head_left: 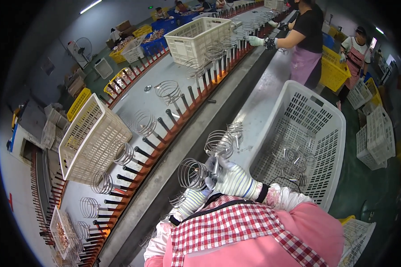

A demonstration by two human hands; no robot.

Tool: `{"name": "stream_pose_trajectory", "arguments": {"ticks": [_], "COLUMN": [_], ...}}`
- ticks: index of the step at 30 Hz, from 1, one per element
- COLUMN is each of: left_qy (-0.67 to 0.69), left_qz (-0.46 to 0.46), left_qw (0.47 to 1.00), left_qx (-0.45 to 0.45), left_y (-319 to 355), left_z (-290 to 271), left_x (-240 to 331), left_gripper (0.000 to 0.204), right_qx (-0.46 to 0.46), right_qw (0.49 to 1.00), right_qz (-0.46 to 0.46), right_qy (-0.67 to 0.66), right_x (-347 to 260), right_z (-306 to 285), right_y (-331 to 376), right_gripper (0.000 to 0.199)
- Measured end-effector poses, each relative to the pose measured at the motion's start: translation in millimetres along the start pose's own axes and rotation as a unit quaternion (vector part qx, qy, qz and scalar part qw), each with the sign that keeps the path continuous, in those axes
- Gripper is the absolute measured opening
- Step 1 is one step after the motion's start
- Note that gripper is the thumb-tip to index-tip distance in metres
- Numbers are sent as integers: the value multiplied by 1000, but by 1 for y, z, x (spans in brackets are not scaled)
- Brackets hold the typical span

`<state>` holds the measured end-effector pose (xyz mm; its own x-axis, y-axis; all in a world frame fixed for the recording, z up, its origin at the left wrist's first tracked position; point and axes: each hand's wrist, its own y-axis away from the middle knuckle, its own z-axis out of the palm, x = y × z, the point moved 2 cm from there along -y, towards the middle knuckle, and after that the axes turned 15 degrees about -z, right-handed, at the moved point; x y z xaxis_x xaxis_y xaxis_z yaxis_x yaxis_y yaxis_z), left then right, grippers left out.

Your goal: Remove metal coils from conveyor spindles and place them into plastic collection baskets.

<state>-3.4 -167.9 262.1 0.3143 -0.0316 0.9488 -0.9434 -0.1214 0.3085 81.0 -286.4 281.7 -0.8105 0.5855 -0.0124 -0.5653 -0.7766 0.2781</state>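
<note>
Nearest, our left hand (193,201), in striped white fabric, sits beside a silvery spiral-wire coil (192,172); we cannot tell its grip. Our right hand (237,180) pinches the slender metal handle (216,167) of a second coil (218,143). Rightward, a pale-grey slatted plastic crate (271,130) holds more; beyond stand black-topped red pegs (170,115).

Left grip (192,200), right grip (231,179): white knit gloves (246,183), blue-yellow stripes. Behind grips: black wristbands (263,192), pale floral sleeves (281,197); farther back, pink garment (314,222), black-edged red-white checked cloth (236,222).
</note>
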Motion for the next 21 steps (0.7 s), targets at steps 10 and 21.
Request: {"name": "stream_pose_trajectory", "arguments": {"ticks": [10, 21], "left_qy": [374, 227], "left_qz": [-150, -57], "left_qw": [915, 972], "left_qx": [-20, 4], "left_y": [-13, -2], "left_z": [2, -4], "left_x": [-42, -68], "left_gripper": [37, 36], "right_qx": [-27, -24], "right_qw": [998, 996], "right_qz": [54, 79], "right_qy": [27, 31], "right_x": [-17, -30], "right_z": [6, -28], "right_y": [10, 19], "right_gripper": [28, 29]}}
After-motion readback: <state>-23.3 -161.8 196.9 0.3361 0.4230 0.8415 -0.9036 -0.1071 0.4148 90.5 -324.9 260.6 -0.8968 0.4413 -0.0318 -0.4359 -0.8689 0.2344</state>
